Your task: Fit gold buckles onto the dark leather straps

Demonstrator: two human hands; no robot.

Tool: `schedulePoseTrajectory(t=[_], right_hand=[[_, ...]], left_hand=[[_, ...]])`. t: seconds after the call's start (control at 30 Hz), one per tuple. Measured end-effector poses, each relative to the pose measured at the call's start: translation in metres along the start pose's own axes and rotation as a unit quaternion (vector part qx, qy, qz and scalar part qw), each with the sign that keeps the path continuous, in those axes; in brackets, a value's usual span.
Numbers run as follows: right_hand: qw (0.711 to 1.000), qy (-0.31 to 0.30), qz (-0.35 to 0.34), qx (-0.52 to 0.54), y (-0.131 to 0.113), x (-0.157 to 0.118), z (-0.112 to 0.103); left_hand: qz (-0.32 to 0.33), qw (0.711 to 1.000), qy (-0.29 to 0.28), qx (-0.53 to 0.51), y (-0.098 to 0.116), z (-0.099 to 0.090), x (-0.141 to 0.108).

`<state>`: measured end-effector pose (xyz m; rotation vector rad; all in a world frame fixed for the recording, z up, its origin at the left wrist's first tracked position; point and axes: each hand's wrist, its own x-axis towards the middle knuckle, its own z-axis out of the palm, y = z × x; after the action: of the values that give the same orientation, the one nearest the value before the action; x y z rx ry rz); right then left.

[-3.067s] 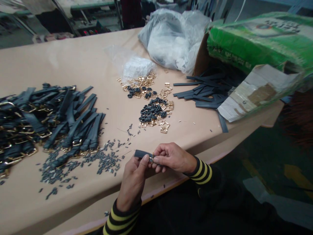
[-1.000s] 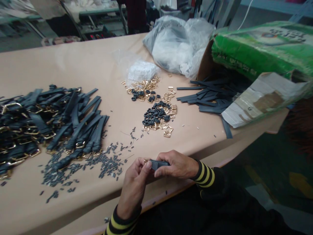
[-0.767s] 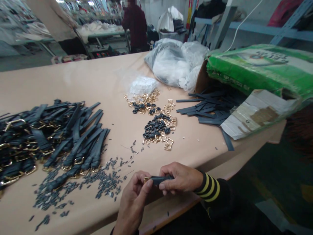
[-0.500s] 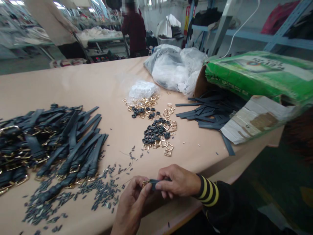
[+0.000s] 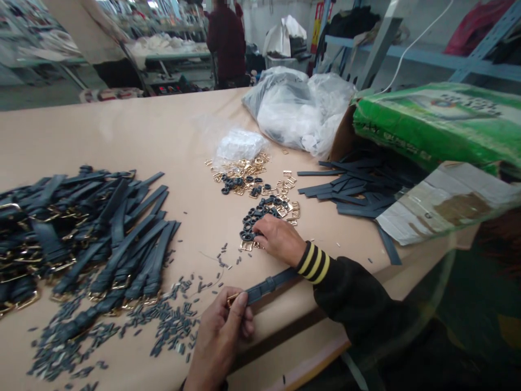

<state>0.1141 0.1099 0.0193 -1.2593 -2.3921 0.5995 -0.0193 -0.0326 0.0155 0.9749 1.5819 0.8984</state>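
My left hand (image 5: 222,331) pinches the buckle end of a dark blue belt strap (image 5: 271,285) between thumb and fingers. A bit of the gold buckle (image 5: 232,298) shows at the fingertips. One loop sits around the strap, and its far end passes under my right sleeve. My right hand (image 5: 280,239) reaches over a pile of dark blue strap loops (image 5: 250,217), its fingers drawn together at the near edge. Whatever is between those fingertips is hidden. Gold buckles (image 5: 291,209) lie beside and under the loops.
On the left lies a heap of buckled straps (image 5: 118,217), with small dark offcuts (image 5: 171,320) in front. Loose strap pieces (image 5: 354,187) spill from a green box (image 5: 431,125). Plastic bags (image 5: 293,108) stand behind. Two people are beyond the table (image 5: 163,130).
My right hand has left the strap and moved up and away to the loop pile. My left hand keeps hold of the buckle end, and more of the strap now shows.
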Motion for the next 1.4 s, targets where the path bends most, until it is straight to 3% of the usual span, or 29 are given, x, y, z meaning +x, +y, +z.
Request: schedulePoseTrajectory(t=[0.07,0.17,0.27,0.33,0.4,0.53,0.6,0.8,1.0,1.17,1.3,1.4], right_hand=[[1.000,0.000,0.001,0.021,0.002,0.007,0.002],[0.982,-0.011,0.017,0.187,0.001,0.002,-0.007],[0.915,-0.092,0.067,0.388,-0.007,-0.018,-0.017],[0.874,-0.131,0.098,0.457,-0.014,-0.036,-0.018],[0.869,-0.119,0.108,0.468,-0.020,-0.054,-0.014],[0.906,-0.054,0.106,0.406,-0.027,-0.081,0.000],[0.905,-0.045,0.106,0.410,-0.029,-0.087,0.004],[0.849,-0.052,0.161,0.501,-0.033,-0.095,0.003],[0.844,-0.035,0.164,0.510,-0.034,-0.102,0.006],[0.807,-0.048,0.184,0.559,-0.030,-0.106,0.004],[0.768,-0.077,0.192,0.606,-0.025,-0.109,0.003],[0.763,-0.070,0.202,0.610,-0.022,-0.111,0.005]], left_hand=[[0.005,1.000,0.011,-0.009,0.002,0.000,0.000],[0.010,0.999,0.027,-0.028,0.003,0.000,0.001],[0.024,0.997,0.051,-0.045,0.002,0.002,0.001],[0.036,0.995,0.072,-0.051,0.000,0.005,0.000],[0.046,0.994,0.084,-0.053,-0.001,0.007,-0.003],[0.056,0.994,0.084,-0.040,-0.001,0.012,-0.012],[0.068,0.995,0.073,-0.029,-0.001,0.013,-0.016],[0.099,0.992,0.072,0.029,0.004,0.017,-0.024],[0.160,0.964,0.144,0.158,0.004,0.025,-0.029],[0.201,0.933,0.163,0.250,-0.004,0.026,-0.029],[0.206,0.928,0.169,0.262,-0.005,0.025,-0.028],[0.204,0.933,0.156,0.251,-0.003,0.025,-0.029]])
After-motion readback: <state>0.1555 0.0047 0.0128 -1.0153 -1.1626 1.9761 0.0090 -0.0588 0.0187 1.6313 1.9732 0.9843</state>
